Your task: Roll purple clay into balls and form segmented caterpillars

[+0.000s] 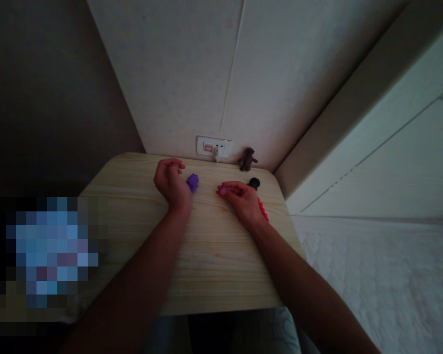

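Note:
My left hand (173, 186) is raised above the left part of the wooden table, its fingers loosely curled and apart from the thumb. I see nothing in it. Close beside its wrist, on the right, lies a purple lump that looks like modelling clay (193, 183). My right hand (245, 199) pinches a small purple piece (224, 188) between thumb and fingertips; the fingers partly hide it. Just behind this hand is a round black thing (254, 183). A red bumpy strip (263, 210) shows at its right side, partly covered by the hand.
A small dark brown bear figure (248, 160) stands at the table's back edge. Behind the table (214, 265), a socket panel (205, 146) with a plug is on the wall. A white cabinet (354, 157) and quilted bedding (376, 275) lie to the right. A blurred patch covers the lower left.

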`<state>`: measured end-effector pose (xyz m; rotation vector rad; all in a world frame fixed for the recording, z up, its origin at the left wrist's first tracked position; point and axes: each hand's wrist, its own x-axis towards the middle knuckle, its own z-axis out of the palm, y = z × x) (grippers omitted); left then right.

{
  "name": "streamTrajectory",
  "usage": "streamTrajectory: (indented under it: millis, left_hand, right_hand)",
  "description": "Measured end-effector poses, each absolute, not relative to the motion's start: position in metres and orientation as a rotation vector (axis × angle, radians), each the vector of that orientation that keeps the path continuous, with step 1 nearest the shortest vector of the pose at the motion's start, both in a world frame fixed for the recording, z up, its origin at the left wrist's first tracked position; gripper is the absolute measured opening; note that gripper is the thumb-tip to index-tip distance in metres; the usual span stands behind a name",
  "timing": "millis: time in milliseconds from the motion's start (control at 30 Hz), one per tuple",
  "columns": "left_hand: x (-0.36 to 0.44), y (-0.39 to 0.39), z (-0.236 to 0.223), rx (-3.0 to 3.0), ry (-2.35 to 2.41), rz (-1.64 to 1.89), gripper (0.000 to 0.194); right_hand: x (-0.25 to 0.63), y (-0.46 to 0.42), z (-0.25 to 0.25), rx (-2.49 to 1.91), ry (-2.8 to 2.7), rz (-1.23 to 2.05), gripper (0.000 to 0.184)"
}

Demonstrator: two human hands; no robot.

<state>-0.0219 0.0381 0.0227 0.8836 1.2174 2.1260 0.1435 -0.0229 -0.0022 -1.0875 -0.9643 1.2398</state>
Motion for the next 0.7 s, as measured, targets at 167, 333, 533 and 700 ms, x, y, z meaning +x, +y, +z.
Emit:
streamTrajectory:
  millis: [167,333,533,700]
  left_hand:
    - [-0.027,0.046,0.009,0.899,1.286,2.105,0.013]
    - [-0.027,0.048,0.004,0.872,1.286,2.053,0.013]
    - [-0.027,0.049,0.002,0.854,1.291,2.023,0.014]
    - [-0.028,0.048,0.002,0.845,1.289,2.002,0.013]
  right_hand:
    - [0.141,-0.024,-0.003,-0.990,-0.965,1.317,0.043]
    - [0.140,-0.025,-0.003,-0.939,-1.011,1.353,0.047]
    - [0.140,-0.024,-0.002,-0.998,-0.996,1.376,0.046]
    - [0.140,-0.023,-0.004,-1.025,-1.018,1.351,0.044]
